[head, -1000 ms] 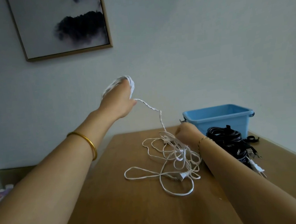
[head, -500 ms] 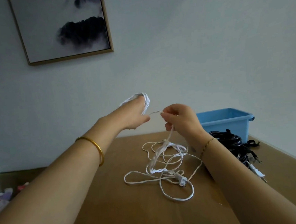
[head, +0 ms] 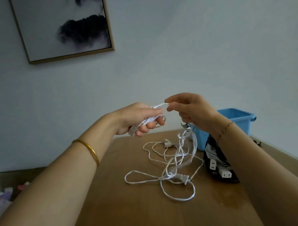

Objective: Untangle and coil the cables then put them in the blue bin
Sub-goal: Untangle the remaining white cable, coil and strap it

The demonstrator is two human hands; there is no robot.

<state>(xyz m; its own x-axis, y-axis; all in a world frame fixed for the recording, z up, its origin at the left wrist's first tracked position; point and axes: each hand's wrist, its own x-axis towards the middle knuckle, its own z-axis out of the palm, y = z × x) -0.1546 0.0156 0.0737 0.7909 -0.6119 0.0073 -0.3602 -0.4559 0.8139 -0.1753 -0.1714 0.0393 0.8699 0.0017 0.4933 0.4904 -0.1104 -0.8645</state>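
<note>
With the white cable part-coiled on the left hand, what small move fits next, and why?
Probably the right hand wraps another turn of its pinched strand round the left hand, which grips a coil of white cable. Much of it lies tangled on the table, plug included, so winding is not done.

White cable [head: 170,174]: thin, partly coiled; the coil is being gripped in the left hand [head: 138,119], one strand is being pinched by the right hand [head: 191,108], and the remainder is lying tangled on the table [head: 118,216]. Black cables [head: 215,163]: bundled, being kept just beside the blue bin [head: 235,115], which is standing upright.
</note>
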